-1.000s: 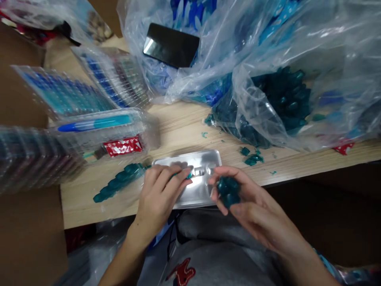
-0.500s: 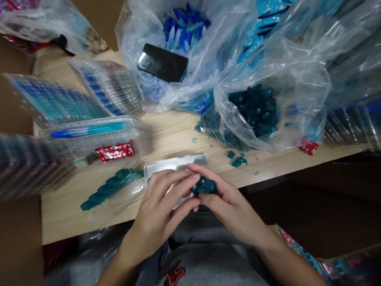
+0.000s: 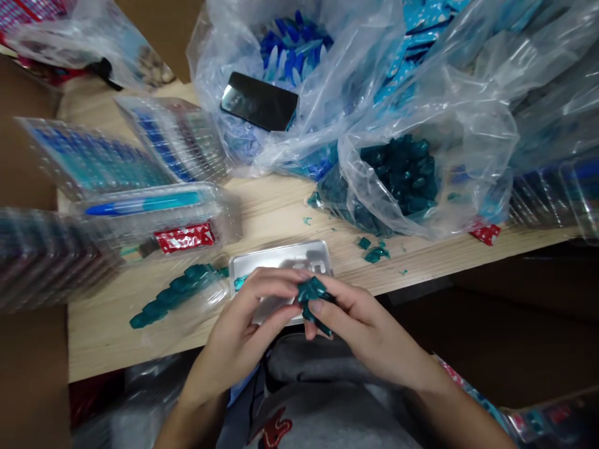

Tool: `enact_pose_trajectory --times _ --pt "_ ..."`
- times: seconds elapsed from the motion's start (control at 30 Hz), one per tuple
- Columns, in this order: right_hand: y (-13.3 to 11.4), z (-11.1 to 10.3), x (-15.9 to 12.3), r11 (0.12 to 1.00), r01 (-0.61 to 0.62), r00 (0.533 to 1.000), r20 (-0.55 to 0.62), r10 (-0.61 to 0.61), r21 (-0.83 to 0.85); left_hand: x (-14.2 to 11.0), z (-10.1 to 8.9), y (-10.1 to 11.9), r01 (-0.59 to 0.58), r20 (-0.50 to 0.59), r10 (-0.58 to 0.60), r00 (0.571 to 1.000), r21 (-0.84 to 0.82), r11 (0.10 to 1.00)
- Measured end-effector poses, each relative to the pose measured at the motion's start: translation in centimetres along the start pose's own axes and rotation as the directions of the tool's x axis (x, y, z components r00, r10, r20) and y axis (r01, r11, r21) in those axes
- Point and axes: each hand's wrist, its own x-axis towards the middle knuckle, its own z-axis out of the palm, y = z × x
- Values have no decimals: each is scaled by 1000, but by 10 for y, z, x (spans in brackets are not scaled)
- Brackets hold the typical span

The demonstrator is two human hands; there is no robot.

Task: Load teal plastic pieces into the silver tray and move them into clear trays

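Observation:
Over the shallow metal tray, both hands meet around a dark teal, faceted, translucent piece; whether it is one piece or several pressed together I cannot tell. My right hand grips it, the thumb lying across its front. My left hand pinches its left side with fingers and thumb. Small bright teal bits show in the tray beside my left hand. Left of the tray lies a row of joined teal pieces in a clear plastic sleeve.
A clear bag of teal pieces stands at right, with loose scraps before it. A phone rests on a bag with blue pieces. Clear packs of pens and a red dotted packet sit at left.
The teal piece has been turned in my fingers, so pointed facets now face up and a part hangs lower. My left fingers have shifted around it, uncovering more of the tray.

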Motion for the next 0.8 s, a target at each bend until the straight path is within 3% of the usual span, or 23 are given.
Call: enact_pose_trajectory --times 0.1,0.23,0.43,0.53,0.63,0.73,0.8 --pt "-5 2 -1 996 9 999 37 -6 -92 1 -3 -1 16 13 -16 1000 2 1000" --pt "-5 3 -2 996 -23 999 39 27 -84 3 -7 1 -3 75 -2 997 72 997" --pt "4 9 -1 990 -117 981 -164 103 -83 -8 4 0 18 -108 8 994 232 973" --pt "10 12 -1 982 -170 970 -188 154 -77 -21 9 2 -38 -126 69 990 232 972" --pt "15 14 -1 975 -221 964 -154 215 -21 -34 10 6 -75 -69 100 993 297 952" --pt "18 12 0 971 -238 966 -100 240 32 -39 6 7 -50 -86 84 993 342 938" --pt "17 9 -2 982 -189 972 -145 187 0 -35 2 3 -9 -115 58 992 389 921"
